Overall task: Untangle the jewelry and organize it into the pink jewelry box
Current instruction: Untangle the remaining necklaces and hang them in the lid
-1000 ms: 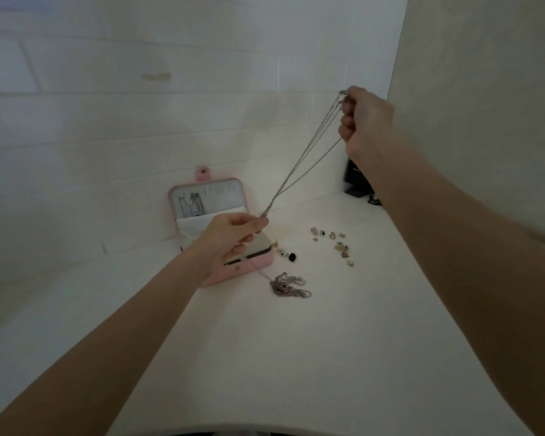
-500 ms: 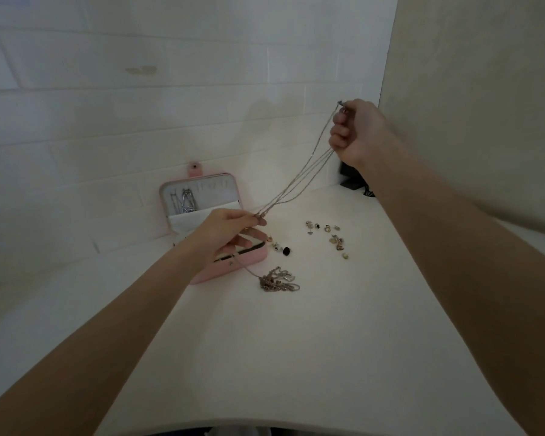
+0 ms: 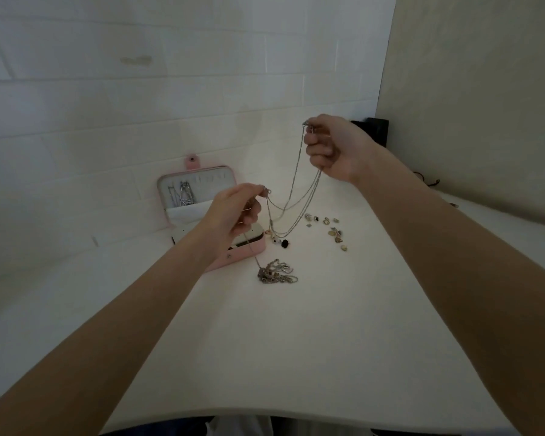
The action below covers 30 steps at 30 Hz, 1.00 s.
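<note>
Thin silver chains [image 3: 291, 201] sag in loops between both hands, above and right of the box [image 3: 202, 215]. Left hand [image 3: 236, 212] pinches one end; right hand [image 3: 331, 146] grips the other, fingers curled. Box open, necklaces hung in lid. Tangle [image 3: 276, 272] and earrings [image 3: 331, 229] right of box; bare table [image 3: 296, 357] nearer.

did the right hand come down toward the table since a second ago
Yes. The right hand has dropped and moved closer to the pink jewelry box, so the chains between both hands now sag in loops instead of running taut.
</note>
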Tool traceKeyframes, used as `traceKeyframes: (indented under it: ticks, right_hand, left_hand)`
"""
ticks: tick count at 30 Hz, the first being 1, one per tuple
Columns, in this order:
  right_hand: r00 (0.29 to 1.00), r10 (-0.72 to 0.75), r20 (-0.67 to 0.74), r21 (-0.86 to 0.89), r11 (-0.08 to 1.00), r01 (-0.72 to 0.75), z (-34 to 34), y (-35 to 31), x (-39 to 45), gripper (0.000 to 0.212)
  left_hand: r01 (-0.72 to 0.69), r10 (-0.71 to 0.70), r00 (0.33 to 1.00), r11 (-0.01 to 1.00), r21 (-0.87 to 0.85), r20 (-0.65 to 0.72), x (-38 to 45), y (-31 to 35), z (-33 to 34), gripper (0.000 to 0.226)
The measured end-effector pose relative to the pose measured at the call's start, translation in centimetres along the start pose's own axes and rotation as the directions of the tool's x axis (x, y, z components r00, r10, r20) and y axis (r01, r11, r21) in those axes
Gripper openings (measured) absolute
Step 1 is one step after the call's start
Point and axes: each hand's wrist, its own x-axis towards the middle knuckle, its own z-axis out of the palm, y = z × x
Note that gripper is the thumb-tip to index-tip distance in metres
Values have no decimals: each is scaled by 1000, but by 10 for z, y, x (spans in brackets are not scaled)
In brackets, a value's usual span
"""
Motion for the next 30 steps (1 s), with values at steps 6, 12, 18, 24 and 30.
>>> traceKeyframes:
  ticks: [6,12,18,24,30]
  right_hand:
    - [996,-18,92,1,1000,18,2,3,-5,27]
    - [994,-101,33,66,993,98,0,-6,-5,27]
    - [988,-146,-55,91,984,150,-2,-10,-2,29]
    - [974,-204,-100,166,962,219,-7,-14,0,29]
    - [939,-304,-158,259,905,336,-7,-21,2,29]
  left_hand:
    - [-121,120,993,992,45,16,1,6,1,19]
    - [-135,73,987,867,480,146,0,-8,-7,15]
    - [-90,49,996,587,805,75,8,-21,-20,20]
    - [-40,-46,989,825,564,137,-1,-18,-25,22]
    - [-31,-93,980,801,597,175,-2,-21,-22,22]
